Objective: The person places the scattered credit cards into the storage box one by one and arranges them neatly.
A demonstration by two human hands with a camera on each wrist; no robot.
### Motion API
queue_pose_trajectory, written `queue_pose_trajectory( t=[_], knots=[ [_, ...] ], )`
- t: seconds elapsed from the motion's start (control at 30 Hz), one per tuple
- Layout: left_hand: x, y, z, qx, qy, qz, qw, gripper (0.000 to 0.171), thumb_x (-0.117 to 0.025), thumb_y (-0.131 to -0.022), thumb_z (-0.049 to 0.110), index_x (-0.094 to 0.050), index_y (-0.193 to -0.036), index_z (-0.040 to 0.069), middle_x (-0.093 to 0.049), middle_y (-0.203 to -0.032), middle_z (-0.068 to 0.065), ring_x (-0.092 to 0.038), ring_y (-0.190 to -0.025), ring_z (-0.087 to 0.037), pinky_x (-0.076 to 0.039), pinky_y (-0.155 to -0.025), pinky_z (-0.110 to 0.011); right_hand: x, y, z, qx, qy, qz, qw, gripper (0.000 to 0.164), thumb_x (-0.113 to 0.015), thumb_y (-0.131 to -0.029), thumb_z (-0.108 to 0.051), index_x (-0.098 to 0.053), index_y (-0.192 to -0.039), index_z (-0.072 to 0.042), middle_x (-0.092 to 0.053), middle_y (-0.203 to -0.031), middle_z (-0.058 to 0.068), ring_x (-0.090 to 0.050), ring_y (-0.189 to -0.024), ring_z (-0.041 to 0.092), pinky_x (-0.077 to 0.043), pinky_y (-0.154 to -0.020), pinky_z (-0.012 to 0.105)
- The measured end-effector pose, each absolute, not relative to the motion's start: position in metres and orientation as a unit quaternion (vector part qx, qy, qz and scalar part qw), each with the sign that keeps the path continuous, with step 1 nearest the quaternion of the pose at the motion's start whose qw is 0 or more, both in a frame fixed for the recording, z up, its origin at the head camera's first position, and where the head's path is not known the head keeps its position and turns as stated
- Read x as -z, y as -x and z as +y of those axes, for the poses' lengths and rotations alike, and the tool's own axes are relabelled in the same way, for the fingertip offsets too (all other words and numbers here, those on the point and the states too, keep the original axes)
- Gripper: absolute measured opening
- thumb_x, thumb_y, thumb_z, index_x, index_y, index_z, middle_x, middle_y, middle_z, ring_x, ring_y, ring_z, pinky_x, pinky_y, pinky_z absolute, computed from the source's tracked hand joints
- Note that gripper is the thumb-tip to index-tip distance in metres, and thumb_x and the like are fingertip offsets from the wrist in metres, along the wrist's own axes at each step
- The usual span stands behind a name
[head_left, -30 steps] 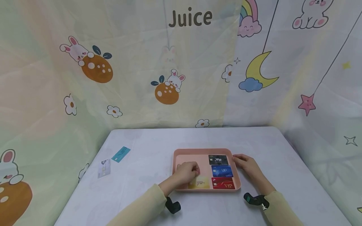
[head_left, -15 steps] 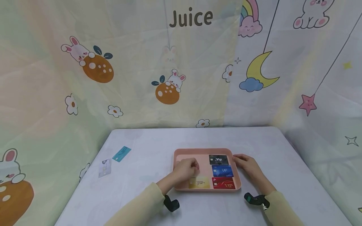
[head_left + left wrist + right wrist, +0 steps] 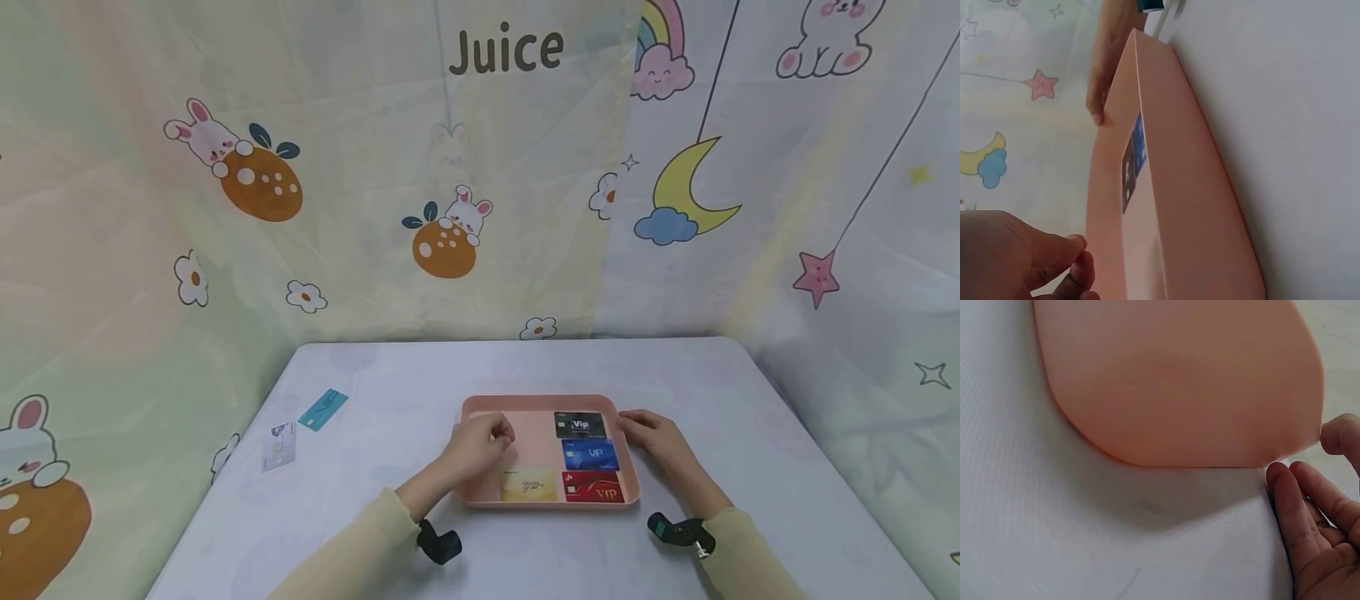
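Note:
A pink tray [image 3: 528, 450] lies on the table. In its right half a black card [image 3: 580, 425], a blue card [image 3: 590, 455] and a red card [image 3: 593, 487] are stacked in a column. A pale gold card [image 3: 528, 485] lies left of the red one. My left hand [image 3: 478, 446] hovers over the tray's left end, fingers loosely curled with nothing seen between them; the left wrist view shows thumb and fingertips [image 3: 1079, 247] close together beside the tray wall. My right hand [image 3: 663, 446] holds the tray's right rim, thumb [image 3: 1338, 434] at one edge and fingers at the other.
At the table's left side lie a teal card [image 3: 323, 409] and a whitish card [image 3: 279, 447], apart from the tray. A printed cloth [image 3: 360, 167] hangs behind and around the white table [image 3: 390, 367]. Black cameras [image 3: 439, 543] sit on both wrists.
My left hand has drawn back to the left and slightly up across the tray, uncovering more of the gold card. My right hand, the tray and the cards stay where they were.

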State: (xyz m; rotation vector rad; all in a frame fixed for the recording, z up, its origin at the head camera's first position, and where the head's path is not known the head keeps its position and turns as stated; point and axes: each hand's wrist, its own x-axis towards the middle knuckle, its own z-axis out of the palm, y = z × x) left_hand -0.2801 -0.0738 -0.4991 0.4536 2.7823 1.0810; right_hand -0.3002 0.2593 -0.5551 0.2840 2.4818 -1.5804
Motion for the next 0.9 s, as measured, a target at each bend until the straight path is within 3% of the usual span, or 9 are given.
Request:
queue_pose_trajectory(
  t=[0.17, 0.47, 0.9],
  knots=[
    [0.498, 0.280, -0.091, -0.343, -0.141, 0.928, 0.038, 0.009, -0.067, -0.098, 0.012, -0.067, -0.092, 0.019, -0.064, -0.084, 0.009, -0.054, -0.076, -0.011, -0.038, -0.084, -0.043, 0.556, 0.300, 0.259, 0.531, -0.095, 0.837, 0.094, 0.074, -0.061, -0.098, -0.057, -0.051, -0.147, -0.001, -0.049, -0.152, 0.026, -0.042, -0.143, 0.044, -0.030, -0.119, 0.062],
    [0.497, 0.278, -0.121, -0.386, -0.108, 0.916, -0.017, 0.008, -0.064, -0.096, 0.008, -0.067, -0.094, 0.015, -0.065, -0.085, 0.004, -0.050, -0.066, -0.009, -0.041, -0.059, -0.023, 0.555, 0.301, 0.260, 0.525, -0.096, 0.841, 0.091, 0.076, -0.060, -0.098, -0.058, -0.051, -0.147, -0.001, -0.049, -0.152, 0.027, -0.042, -0.143, 0.044, -0.031, -0.119, 0.062],
    [0.497, 0.278, -0.168, -0.387, -0.019, 0.920, -0.063, 0.005, -0.064, -0.096, 0.011, -0.069, -0.095, 0.013, -0.065, -0.087, 0.001, -0.050, -0.065, -0.011, -0.042, -0.059, -0.026, 0.554, 0.300, 0.259, 0.521, -0.096, 0.843, 0.093, 0.077, -0.059, -0.098, -0.059, -0.050, -0.148, -0.001, -0.048, -0.153, 0.027, -0.041, -0.143, 0.045, -0.032, -0.119, 0.062]
  ],
)
